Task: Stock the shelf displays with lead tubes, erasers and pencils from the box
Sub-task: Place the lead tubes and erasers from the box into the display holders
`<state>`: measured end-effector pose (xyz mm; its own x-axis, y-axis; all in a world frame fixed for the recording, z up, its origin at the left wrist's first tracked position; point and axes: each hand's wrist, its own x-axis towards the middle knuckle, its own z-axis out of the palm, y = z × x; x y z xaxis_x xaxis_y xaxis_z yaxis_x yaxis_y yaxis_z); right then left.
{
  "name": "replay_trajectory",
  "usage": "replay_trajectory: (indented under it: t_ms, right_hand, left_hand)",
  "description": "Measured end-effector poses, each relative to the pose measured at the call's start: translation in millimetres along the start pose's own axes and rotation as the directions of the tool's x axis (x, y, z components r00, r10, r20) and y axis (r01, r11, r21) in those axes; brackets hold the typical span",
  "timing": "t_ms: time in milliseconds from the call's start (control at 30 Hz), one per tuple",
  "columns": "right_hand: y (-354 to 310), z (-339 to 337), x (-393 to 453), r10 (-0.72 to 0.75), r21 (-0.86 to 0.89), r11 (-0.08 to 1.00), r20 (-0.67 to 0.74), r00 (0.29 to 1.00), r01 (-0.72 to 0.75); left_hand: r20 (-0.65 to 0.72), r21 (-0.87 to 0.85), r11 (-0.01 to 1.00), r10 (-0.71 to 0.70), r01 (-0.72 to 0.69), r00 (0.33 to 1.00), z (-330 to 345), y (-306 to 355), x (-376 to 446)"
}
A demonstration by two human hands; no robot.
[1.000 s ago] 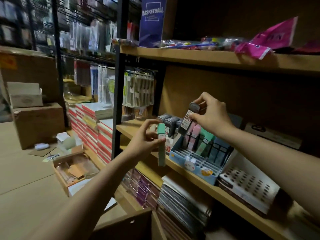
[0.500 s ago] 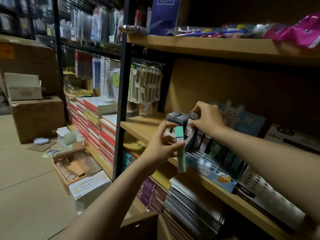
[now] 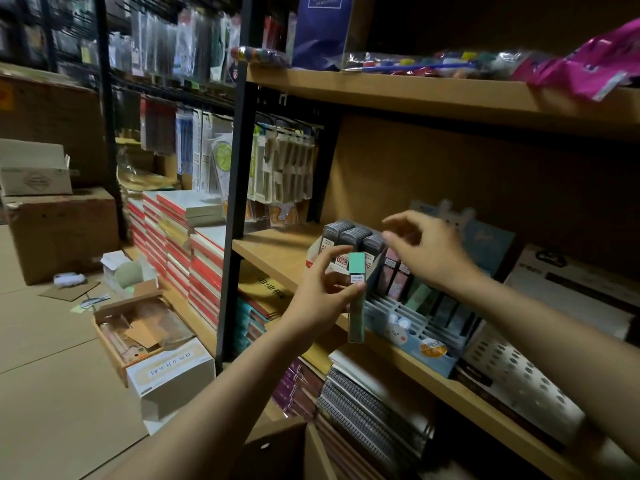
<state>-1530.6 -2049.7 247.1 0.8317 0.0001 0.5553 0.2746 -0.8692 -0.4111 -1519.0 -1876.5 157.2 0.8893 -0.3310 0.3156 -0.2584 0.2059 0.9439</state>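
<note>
wooden shelf [image 3: 277, 249], blue display tray [image 3: 420, 336], grey lead-tube box [image 3: 318, 252]

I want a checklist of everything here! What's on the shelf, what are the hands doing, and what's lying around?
Surface: wooden middle shelf, holding display boxes.
Job's things: slim green lead tube, upright, in front of the shelf edge; grey-capped dark lead tubes standing in a white display box; pale blue slotted bunny display box partly filled with pastel tubes.
Clutter: open cardboard box and white carton on the floor.
Hands: left hand pinches the green tube; right hand hovers over the dark tubes, fingers relaxed, holding nothing.
Cables: nothing seen.
Surroundings: stacked red-edged notebooks, hanging packets, brown cartons, spiral notebooks below.
</note>
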Motion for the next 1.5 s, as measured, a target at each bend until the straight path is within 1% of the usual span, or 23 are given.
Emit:
replay_trajectory:
  t_ms: [67,100,167,233,300,333,400,433,500,567,600,633,667,767,867,1000,1133,1200,1333,1400,1500]
  right_hand:
    - [-2,-7,-29,0.035,0.073,0.996,0.097,0.995,-0.042]
    - [-2,-8,-43,0.045,0.091,0.994,0.118,0.992,-0.056]
    - [1,-14,-63,0.057,0.071,0.995,0.108,0.993,-0.065]
    - [7,-29,-70,0.090,0.037,0.995,0.081,0.993,-0.093]
    - [15,-53,-68,0.144,0.052,0.988,0.040,0.989,-0.146]
    - [20,-66,-66,0.166,0.067,0.984,0.004,0.986,-0.166]
    - [27,-89,-60,0.178,0.041,0.984,-0.083,0.980,-0.175]
    - [30,-97,-59,0.174,0.012,0.985,-0.116,0.978,-0.174]
    - [34,-106,-57,0.173,-0.032,0.983,-0.139,0.975,-0.179]
    - [37,-106,-56,0.181,-0.084,0.977,-0.132,0.974,-0.193]
    - [37,-105,-56,0.177,-0.115,0.975,-0.131,0.975,-0.192]
    - [38,-103,-56,0.165,-0.141,0.973,-0.132,0.977,-0.184]
    - [39,-101,-56,0.151,-0.155,0.973,-0.132,0.980,-0.171]
    - [40,-97,-54,0.119,-0.172,0.975,-0.113,0.986,-0.137]
    - [44,-95,-54,0.111,-0.161,0.979,-0.105,0.988,-0.127]
    - [52,-94,-57,0.085,-0.101,0.990,-0.156,0.984,-0.102]
    - [54,-92,-52,0.058,-0.095,0.993,-0.165,0.985,-0.075]
    - [55,-87,-48,0.059,-0.082,0.994,-0.162,0.985,-0.073]
    - [55,-74,-38,0.049,-0.123,0.990,-0.141,0.989,-0.067]
    - [55,-68,-35,0.038,-0.146,0.988,-0.136,0.990,-0.058]
    - [56,-60,-30,0.038,-0.149,0.987,-0.156,0.987,-0.062]
  left_hand:
    - [0.054,-0.031,0.999,0.010,-0.009,0.999,12,1,-2]
    - [0.095,-0.036,0.999,0.016,-0.012,0.995,18,2,-4]
    - [0.161,0.010,0.999,0.032,-0.034,0.986,34,5,-8]
    - [0.181,0.125,0.988,0.065,-0.089,0.981,48,8,-12]
    - [0.189,0.325,0.927,0.132,-0.188,0.973,58,9,-14]
    - [0.201,0.435,0.867,0.172,-0.245,0.964,60,8,-14]
    - [0.255,0.634,0.693,0.230,-0.342,0.939,60,2,-12]
    - [0.287,0.704,0.605,0.236,-0.371,0.928,59,-2,-11]
    - [0.343,0.795,0.450,0.219,-0.407,0.913,57,-9,-9]
    - [0.375,0.855,0.297,0.210,-0.424,0.903,59,-13,-5]
    - [0.374,0.873,0.245,0.215,-0.421,0.902,61,-13,-3]
    - [0.367,0.883,0.221,0.226,-0.414,0.902,65,-12,0]
    - [0.361,0.882,0.225,0.241,-0.413,0.901,69,-10,2]
    - [0.364,0.841,0.314,0.273,-0.440,0.891,79,-4,9]
    - [0.389,0.827,0.318,0.274,-0.464,0.880,81,-6,21]
    - [0.433,0.822,0.286,0.249,-0.493,0.866,86,-13,41]
    - [0.398,0.830,0.246,0.366,-0.501,0.841,89,-14,50]
    - [0.377,0.842,0.238,0.383,-0.484,0.843,85,-15,50]
    - [0.376,0.887,0.122,0.374,-0.446,0.848,73,-18,53]
    - [0.398,0.888,0.072,0.375,-0.454,0.837,69,-17,56]
    - [0.432,0.874,0.051,0.371,-0.482,0.822,65,-12,58]
